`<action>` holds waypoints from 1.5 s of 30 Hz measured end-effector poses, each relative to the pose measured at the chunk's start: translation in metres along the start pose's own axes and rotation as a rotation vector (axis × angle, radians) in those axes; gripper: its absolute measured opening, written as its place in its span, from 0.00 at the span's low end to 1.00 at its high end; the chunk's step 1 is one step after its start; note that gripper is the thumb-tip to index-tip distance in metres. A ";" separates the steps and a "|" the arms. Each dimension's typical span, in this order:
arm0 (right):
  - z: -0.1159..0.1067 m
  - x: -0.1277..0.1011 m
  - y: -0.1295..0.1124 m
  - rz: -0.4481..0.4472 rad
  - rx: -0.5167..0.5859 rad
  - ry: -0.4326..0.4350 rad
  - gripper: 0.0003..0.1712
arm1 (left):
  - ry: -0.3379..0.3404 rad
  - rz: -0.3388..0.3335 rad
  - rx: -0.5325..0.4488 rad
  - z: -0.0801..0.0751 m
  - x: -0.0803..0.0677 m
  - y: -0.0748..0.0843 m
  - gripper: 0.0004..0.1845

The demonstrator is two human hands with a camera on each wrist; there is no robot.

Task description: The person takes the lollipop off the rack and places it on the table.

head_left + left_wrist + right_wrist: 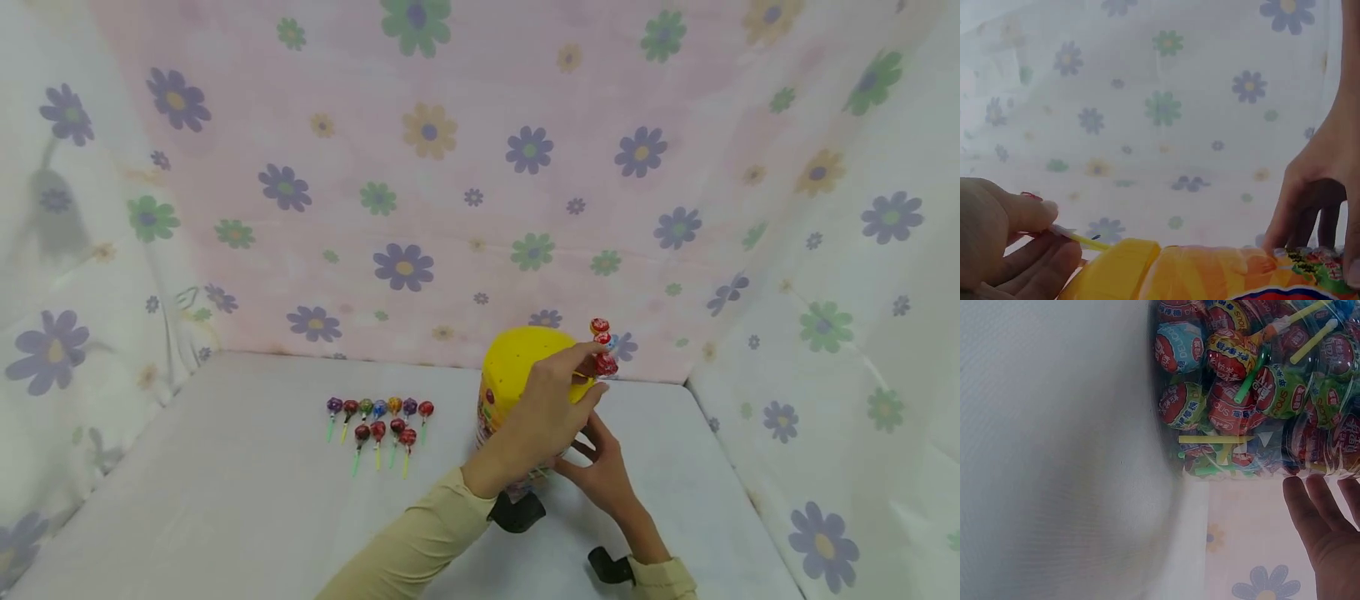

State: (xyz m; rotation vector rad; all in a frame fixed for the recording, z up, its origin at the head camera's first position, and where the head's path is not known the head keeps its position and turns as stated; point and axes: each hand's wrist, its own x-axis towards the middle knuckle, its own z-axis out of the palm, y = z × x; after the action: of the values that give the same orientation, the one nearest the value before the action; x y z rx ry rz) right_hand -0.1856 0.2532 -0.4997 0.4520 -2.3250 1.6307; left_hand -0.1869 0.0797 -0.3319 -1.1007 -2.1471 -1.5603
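A clear plastic jar [1266,394] full of wrapped lollipops has a yellow lid [517,354] and a printed orange label [1210,272]. My left hand [551,400] reaches across the lid to its right side. In the left wrist view, thumb and fingers of the left hand [1022,244] pinch a lollipop by its wrapped head; its yellow stick [1088,241] points at the lid. Red-wrapped lollipops [602,338] show above these fingers in the head view. My right hand [603,475] grips the lower side of the jar, thumb and fingers spread around it.
Left of the jar, several lollipops [378,429] lie in two rows on the white table [247,467]. Flowered cloth [480,167] closes off the back and both sides. Black straps [517,510] sit at both wrists.
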 end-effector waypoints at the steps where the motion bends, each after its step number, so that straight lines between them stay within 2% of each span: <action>1: 0.000 0.000 0.000 -0.003 -0.003 0.002 0.54 | 0.028 0.007 -0.021 0.002 0.001 -0.002 0.20; 3: 0.000 -0.001 0.001 -0.007 -0.006 0.011 0.56 | 0.093 0.036 -0.082 0.006 0.004 -0.005 0.18; 6: 0.001 -0.001 0.001 -0.007 -0.005 0.019 0.57 | 0.194 0.128 -0.176 0.008 0.007 -0.008 0.17; 8: 0.001 -0.001 0.000 -0.002 -0.006 0.016 0.56 | 0.241 0.173 -0.222 0.005 0.007 -0.008 0.18; 10: 0.002 0.000 -0.001 0.007 -0.005 0.017 0.56 | 0.270 0.185 -0.258 -0.002 0.002 -0.007 0.18; 13: 0.004 0.000 -0.003 0.020 -0.007 0.015 0.56 | 0.293 0.136 -0.288 -0.019 -0.017 -0.012 0.18; 17: 0.006 -0.001 -0.005 0.016 -0.016 0.003 0.56 | 0.369 0.068 -0.253 -0.049 -0.055 -0.035 0.20; 21: 0.005 -0.001 -0.004 0.006 -0.025 0.004 0.56 | 0.503 -0.048 -0.212 -0.079 -0.098 -0.071 0.21; 24: 0.004 -0.001 -0.003 -0.001 -0.023 0.006 0.56 | 0.576 -0.178 -0.161 -0.102 -0.130 -0.104 0.19; 26: 0.004 -0.001 -0.002 -0.003 -0.022 0.003 0.55 | 0.605 -0.280 -0.076 -0.118 -0.150 -0.125 0.17; 30: 0.002 0.001 -0.002 0.002 -0.020 0.001 0.55 | 0.598 -0.491 0.152 -0.144 -0.181 -0.155 0.15; 33: 0.001 0.001 -0.003 0.004 -0.018 0.002 0.55 | 0.554 -0.597 0.291 -0.157 -0.194 -0.170 0.15; 39: 0.001 0.001 -0.005 0.007 -0.022 0.002 0.54 | 0.426 -0.713 0.397 -0.165 -0.199 -0.189 0.15; 45: 0.004 -0.001 -0.005 0.037 -0.039 0.000 0.54 | 0.363 -0.768 0.453 -0.166 -0.204 -0.203 0.14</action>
State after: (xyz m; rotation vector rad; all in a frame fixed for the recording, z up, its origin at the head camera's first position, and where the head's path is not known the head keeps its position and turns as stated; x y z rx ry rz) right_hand -0.1828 0.2484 -0.4973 0.4033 -2.3736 1.5987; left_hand -0.2270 -0.1817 -0.5327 0.1744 -2.5844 -1.2522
